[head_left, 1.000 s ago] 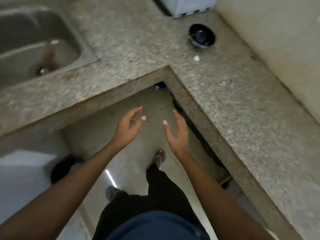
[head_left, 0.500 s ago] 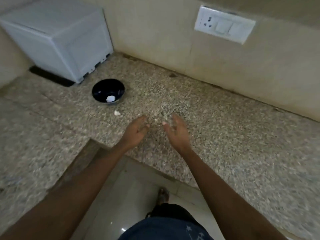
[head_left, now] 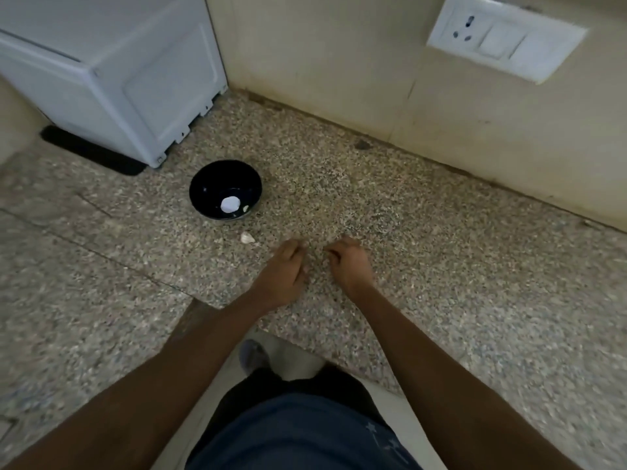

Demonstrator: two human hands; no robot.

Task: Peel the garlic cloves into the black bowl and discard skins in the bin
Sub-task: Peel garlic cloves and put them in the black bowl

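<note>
White garlic clove (head_left: 247, 237) left of fingers (head_left: 294, 246)

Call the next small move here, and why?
Probably the left hand reaches for the clove lying on the counter between it and the bowl. Both hands, the right too, hover with curled fingers, seemingly empty, and that clove is the only one outside the bowl.

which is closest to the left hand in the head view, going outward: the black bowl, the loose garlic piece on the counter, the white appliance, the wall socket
From the left hand:
1. Loose garlic piece, on the counter just up-left of the hand.
2. Black bowl, farther up-left, behind the garlic piece.
3. White appliance, back-left corner behind the bowl.
4. Wall socket, high on the wall to the right.
</note>
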